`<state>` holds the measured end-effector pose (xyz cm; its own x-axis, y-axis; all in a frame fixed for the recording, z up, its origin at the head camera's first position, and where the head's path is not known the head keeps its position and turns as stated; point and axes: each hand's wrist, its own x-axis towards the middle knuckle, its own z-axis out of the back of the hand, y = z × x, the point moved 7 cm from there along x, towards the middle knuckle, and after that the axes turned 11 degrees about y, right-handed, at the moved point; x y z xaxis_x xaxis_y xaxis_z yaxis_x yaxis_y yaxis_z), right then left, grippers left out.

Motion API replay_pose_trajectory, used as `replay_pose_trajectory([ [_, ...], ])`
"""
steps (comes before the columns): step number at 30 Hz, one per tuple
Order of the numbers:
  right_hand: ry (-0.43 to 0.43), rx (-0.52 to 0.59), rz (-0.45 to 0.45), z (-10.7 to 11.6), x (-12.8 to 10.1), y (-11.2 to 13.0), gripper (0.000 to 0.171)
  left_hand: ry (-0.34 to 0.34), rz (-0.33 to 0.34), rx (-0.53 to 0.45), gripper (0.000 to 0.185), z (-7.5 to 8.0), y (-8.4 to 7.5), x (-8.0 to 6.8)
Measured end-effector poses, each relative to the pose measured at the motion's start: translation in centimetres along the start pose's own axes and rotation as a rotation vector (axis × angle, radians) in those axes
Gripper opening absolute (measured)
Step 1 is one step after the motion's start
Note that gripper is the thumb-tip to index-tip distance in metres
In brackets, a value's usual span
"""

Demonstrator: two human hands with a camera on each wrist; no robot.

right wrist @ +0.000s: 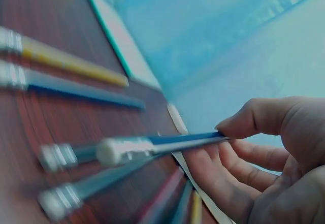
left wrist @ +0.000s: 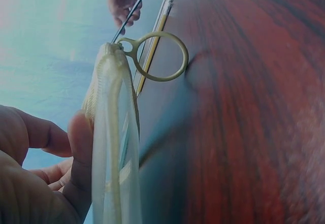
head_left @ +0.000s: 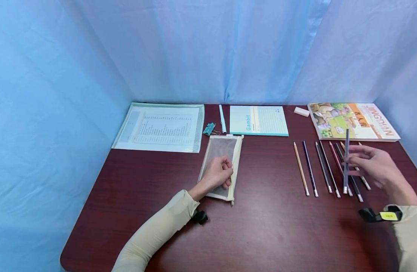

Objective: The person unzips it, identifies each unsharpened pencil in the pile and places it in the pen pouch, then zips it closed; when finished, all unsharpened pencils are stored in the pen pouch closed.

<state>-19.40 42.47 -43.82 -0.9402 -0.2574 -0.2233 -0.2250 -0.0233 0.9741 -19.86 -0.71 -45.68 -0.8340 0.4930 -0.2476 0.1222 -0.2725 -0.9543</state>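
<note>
My left hand (head_left: pixel 216 173) lies over a cream-edged mesh zip pouch (head_left: pixel 224 145), thumb and fingers pinching its right edge. In the left wrist view, the pouch edge (left wrist: pixel 114 148) rises between thumb and fingers, and a round zip-pull ring (left wrist: pixel 186 56) hangs off its far end. My right hand (head_left: pixel 374 162) pinches a blue pencil (head_left: pixel 346 166) with a white eraser, held up over several other pencils. That pencil (right wrist: pixel 167 145) appears in the right wrist view with its eraser end away from the fingers. A yellow pencil (head_left: pixel 301 170) and a dark blue pencil (head_left: pixel 310 170) lie left of it.
Along the back lie a clear document folder (head_left: pixel 157 128), a teal binder clip (head_left: pixel 209 129), a white pen (head_left: pixel 222 119), a Gambit notebook (head_left: pixel 259 121), a white eraser (head_left: pixel 301 112) and a picture-covered book (head_left: pixel 354 121). Blue curtains (head_left: pixel 208 53) close off the back and sides.
</note>
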Motion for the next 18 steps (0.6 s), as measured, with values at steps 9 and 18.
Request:
replay_pose_trajectory([
  [9,0.241,0.309,0.026,-5.9,2.1,-1.2,0.038,-0.001,0.001,-0.007,0.007,0.0,-0.1,0.0],
  [18,0.322,0.25,-0.044,-12.8,4.3,-2.0,0.035,-0.005,-0.001,-0.006,0.007,0.0,0.1,0.1],
])
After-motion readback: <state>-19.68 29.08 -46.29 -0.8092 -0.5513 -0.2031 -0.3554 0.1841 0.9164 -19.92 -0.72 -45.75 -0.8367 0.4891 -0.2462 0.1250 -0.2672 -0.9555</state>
